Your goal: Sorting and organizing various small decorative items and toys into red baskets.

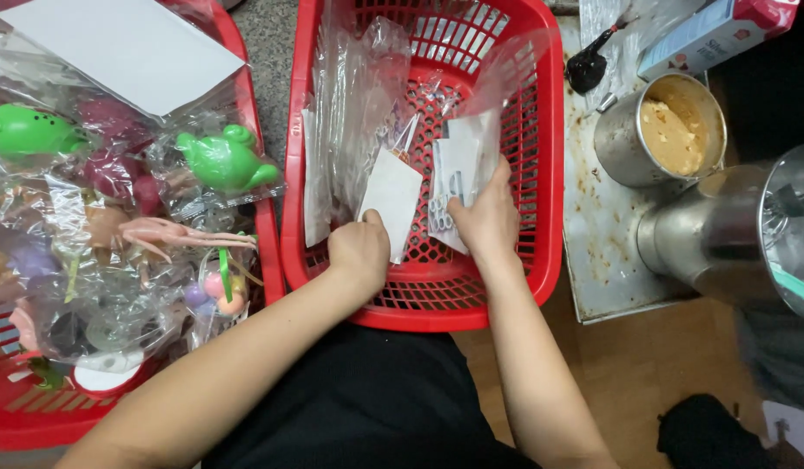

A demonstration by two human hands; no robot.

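Head view: two red mesh baskets are seen from above, and the middle red basket (550, 174) is where both hands are at work. A second basket (267, 234) on the left is heaped with bagged toys, among them a green plastic frog (227, 159) sealed in clear film, with a sheet of white card (128, 48) laid over the pile. To the right, a stained metal tray (597, 234) carries a steel tin (661, 128) of tan paste, and a larger steel vessel (723, 234) is lying beside it. Inside the middle basket, loose clear bags (359, 95) are stacked against the far wall. The left hand (359, 252) is closed into a grip on a white card packet (392, 195), held low near the basket floor. The right hand (487, 217) is clamped on a clear bag with a printed insert (454, 178), thumb on top. As a judgement, the slick film could slip from either grip, or the thin bags could be snagged and torn on the mesh; paste from the open tin nearby could also be smeared onto the packaging.
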